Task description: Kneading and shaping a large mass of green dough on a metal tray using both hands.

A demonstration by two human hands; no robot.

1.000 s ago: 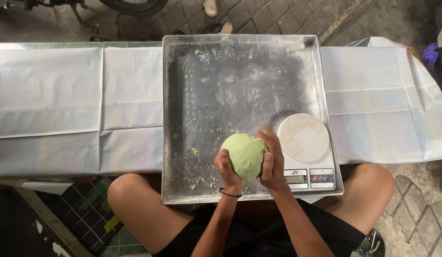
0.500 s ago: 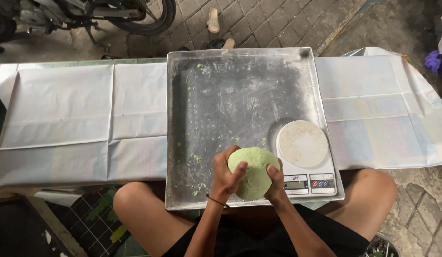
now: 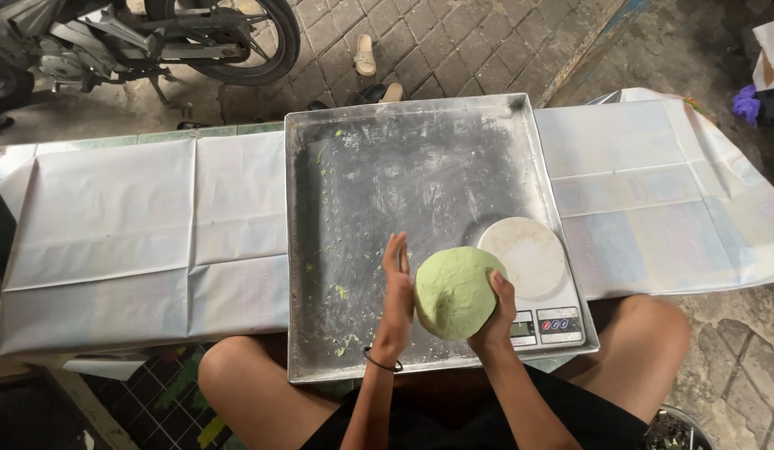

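Observation:
A pale green ball of dough (image 3: 454, 292) is held above the near edge of a large floured metal tray (image 3: 404, 175). My right hand (image 3: 495, 312) cups the dough from the right and below. My left hand (image 3: 397, 296) stands flat and upright just to the dough's left, fingers straight, at most brushing its side. A black band circles my left wrist. Small green crumbs lie scattered on the tray.
A small kitchen scale (image 3: 533, 279) with a round white plate sits in the tray's near right corner. White paper sheets (image 3: 137, 233) cover the table on both sides. A motorbike wheel (image 3: 229, 37) and sandals (image 3: 366, 54) are on the paving beyond. My bare knees flank the tray.
The view has shifted down and left. My left hand has come off the dough and opened flat beside it; my right hand still carries the ball.

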